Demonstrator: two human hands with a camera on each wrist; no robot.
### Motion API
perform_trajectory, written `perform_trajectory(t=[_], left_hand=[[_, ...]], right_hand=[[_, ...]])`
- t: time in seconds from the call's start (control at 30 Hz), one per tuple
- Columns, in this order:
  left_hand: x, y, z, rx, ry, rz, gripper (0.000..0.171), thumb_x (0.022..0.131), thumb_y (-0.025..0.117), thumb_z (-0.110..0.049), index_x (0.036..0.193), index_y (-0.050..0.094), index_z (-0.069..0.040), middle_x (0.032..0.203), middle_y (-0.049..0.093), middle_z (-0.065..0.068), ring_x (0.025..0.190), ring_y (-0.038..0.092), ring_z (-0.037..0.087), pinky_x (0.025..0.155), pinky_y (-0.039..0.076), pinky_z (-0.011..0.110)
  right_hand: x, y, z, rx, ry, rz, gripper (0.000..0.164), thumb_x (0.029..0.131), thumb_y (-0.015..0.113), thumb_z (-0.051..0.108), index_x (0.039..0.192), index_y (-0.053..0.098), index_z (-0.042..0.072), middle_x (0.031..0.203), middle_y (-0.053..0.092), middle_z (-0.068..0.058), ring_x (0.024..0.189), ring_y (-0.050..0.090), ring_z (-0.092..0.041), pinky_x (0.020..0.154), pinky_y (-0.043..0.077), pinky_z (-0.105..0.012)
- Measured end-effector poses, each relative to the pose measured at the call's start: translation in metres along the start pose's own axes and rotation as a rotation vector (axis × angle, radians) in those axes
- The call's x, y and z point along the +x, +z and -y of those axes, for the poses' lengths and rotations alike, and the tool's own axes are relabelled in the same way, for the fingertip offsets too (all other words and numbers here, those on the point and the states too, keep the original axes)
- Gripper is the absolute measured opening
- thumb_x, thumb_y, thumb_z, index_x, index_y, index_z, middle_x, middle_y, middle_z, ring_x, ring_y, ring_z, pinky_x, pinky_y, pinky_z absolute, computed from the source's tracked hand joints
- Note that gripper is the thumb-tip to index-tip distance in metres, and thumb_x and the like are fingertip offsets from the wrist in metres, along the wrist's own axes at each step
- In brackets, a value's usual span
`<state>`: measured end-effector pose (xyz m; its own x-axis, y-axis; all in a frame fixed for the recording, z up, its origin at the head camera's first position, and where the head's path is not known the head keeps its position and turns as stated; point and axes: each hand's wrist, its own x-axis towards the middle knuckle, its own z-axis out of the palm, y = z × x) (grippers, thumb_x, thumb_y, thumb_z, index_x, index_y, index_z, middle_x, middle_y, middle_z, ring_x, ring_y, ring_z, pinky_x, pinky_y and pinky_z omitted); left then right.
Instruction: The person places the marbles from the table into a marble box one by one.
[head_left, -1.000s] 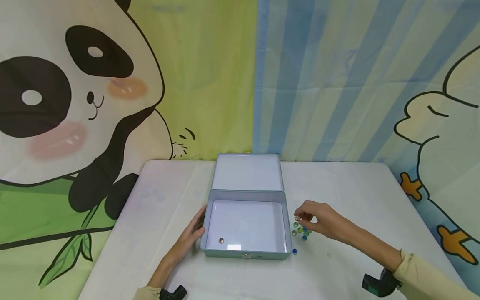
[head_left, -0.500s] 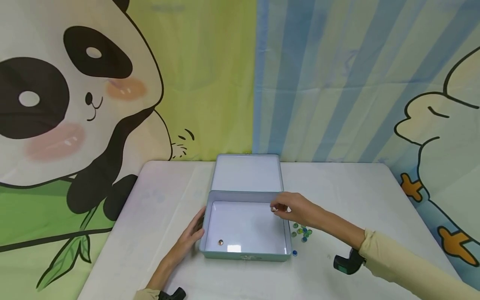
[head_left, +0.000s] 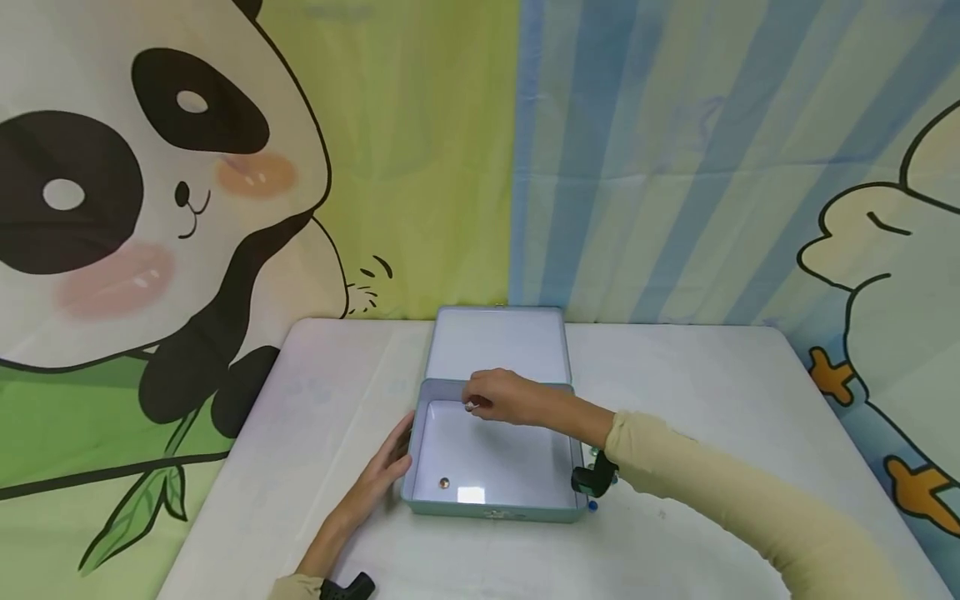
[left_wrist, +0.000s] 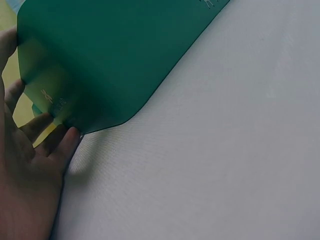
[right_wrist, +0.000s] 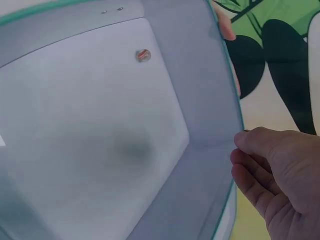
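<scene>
A light green tin box (head_left: pixel 495 510) stands on the table with its hinged lid (head_left: pixel 498 342) tipped back. One orange-and-clear marble (right_wrist: pixel 143 55) lies on the white floor of the box, close to its front left corner. My right hand (head_left: pixel 504 397) is above the back part of the box, pinching a small marble (head_left: pixel 470 407) between thumb and fingertips; in the right wrist view the fingers hide nearly all of it. At the box's left wall, my left hand (head_left: pixel 378 471) rests with extended fingers (left_wrist: pixel 37 127) touching the side.
Loose marbles lie on the white table (head_left: pixel 675 533) right of the box, mostly covered by the right wrist; a blue marble (head_left: pixel 593 506) shows by the front corner. A black wrist camera (head_left: pixel 595 477) hangs over the box's right wall. A printed curtain (head_left: pixel 420 167) stands behind.
My right hand has carried the pinched marble left, from beside the loose marbles on the table to above the box. The left hand stays against the box's side.
</scene>
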<state>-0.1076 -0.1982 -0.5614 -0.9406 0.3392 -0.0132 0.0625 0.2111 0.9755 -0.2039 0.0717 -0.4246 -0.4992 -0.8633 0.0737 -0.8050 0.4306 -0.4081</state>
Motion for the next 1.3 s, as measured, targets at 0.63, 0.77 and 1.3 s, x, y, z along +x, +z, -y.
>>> perform_trajectory(t=[0.63, 0.77, 1.3], left_hand=[[0.001, 0.003, 0.002, -0.039, 0.003, 0.038, 0.062, 0.103, 0.038, -0.015, 0.156, 0.012, -0.035, 0.165, 0.009, 0.007, 0.15, 0.011, 0.037, 0.106, 0.022, 0.008], [0.001, 0.002, 0.001, -0.027, -0.004, 0.017, 0.061, 0.103, 0.039, -0.016, 0.156, 0.013, -0.034, 0.165, 0.011, 0.008, 0.15, 0.014, 0.038, 0.112, 0.024, 0.02], [0.002, 0.001, 0.0, -0.003, -0.031, 0.007, 0.061, 0.103, 0.04, -0.018, 0.156, 0.013, -0.033, 0.165, 0.012, 0.006, 0.15, 0.015, 0.036, 0.116, 0.023, 0.043]], right_hand=[[0.053, 0.065, -0.02, -0.064, 0.096, 0.189, 0.005, 0.089, 0.068, 0.01, 0.091, 0.072, 0.007, 0.087, 0.07, -0.003, 0.075, 0.053, -0.006, 0.068, 0.043, -0.013], [0.055, 0.069, -0.023, -0.07, 0.097, 0.184, 0.004, 0.089, 0.068, 0.008, 0.086, 0.071, 0.008, 0.084, 0.069, -0.003, 0.074, 0.053, -0.006, 0.066, 0.043, -0.013], [0.058, 0.075, -0.025, -0.145, 0.084, 0.173, 0.005, 0.089, 0.068, 0.009, 0.088, 0.072, 0.009, 0.086, 0.071, -0.001, 0.078, 0.061, -0.009, 0.067, 0.046, -0.012]])
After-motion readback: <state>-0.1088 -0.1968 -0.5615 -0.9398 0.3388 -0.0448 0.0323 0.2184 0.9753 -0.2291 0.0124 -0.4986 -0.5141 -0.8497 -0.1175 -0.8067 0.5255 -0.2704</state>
